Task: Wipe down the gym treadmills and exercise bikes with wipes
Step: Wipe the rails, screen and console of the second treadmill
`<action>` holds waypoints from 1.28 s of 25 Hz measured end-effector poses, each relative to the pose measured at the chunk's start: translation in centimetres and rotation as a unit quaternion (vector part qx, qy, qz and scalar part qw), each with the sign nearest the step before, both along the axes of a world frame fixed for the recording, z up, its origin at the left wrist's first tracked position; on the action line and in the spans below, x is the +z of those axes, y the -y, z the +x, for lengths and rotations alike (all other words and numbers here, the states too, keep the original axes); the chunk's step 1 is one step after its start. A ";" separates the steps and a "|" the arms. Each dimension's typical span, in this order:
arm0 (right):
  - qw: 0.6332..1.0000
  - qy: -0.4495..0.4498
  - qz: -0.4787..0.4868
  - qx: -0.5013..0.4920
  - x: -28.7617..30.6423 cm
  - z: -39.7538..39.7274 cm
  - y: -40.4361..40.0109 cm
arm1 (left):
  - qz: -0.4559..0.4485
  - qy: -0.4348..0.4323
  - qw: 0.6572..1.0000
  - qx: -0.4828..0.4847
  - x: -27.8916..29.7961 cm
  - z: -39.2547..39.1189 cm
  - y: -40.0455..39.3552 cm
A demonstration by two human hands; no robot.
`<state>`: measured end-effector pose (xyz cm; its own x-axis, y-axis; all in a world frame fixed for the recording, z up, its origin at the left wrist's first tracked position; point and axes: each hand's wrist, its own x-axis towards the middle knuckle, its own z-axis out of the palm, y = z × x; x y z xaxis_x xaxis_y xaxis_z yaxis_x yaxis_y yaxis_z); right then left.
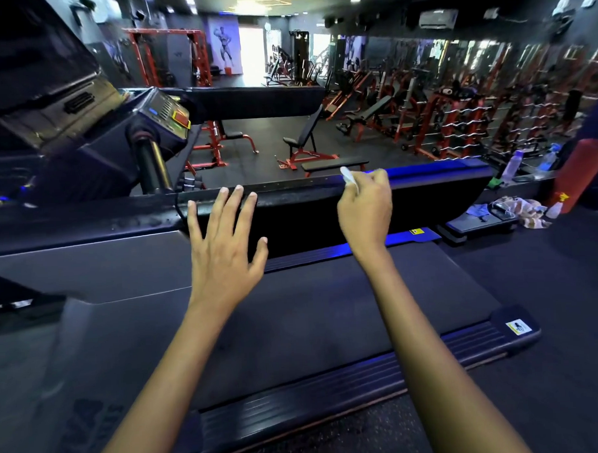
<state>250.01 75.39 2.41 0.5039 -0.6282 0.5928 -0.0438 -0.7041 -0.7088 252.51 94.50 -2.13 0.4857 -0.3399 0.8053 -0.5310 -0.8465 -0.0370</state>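
A dark treadmill fills the foreground, its belt [328, 310] below my arms and its console [164, 119] up at the left. Across the middle runs the black handrail [296, 195]. My left hand [223, 243] is spread flat with straight fingers, the fingertips touching the rail's top edge. My right hand [367, 206] is curled round a small white wipe [350, 178] and holds it against the rail further right. Most of the wipe is hidden inside the fist.
A clear spray bottle [511, 167] and cloths [526, 211] lie at the right past the rail's end. A ribbed side step [366, 384] borders the belt. Beyond the rail stand red and black benches [304, 140] and racks [457, 123]. A red and blue sleeve [592, 152] shows at the right edge.
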 end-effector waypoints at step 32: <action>0.884 0.102 -0.347 0.297 -2.4 1.9 -11.9 | -0.040 -0.015 0.999 0.018 -1.1 0.4 -7.1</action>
<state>251.94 87.33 -0.02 0.4603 0.2617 0.8483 0.5587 -0.8280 -0.0478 252.90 101.57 -3.25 0.5212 -0.2568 0.8139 -0.5006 -0.8644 0.0478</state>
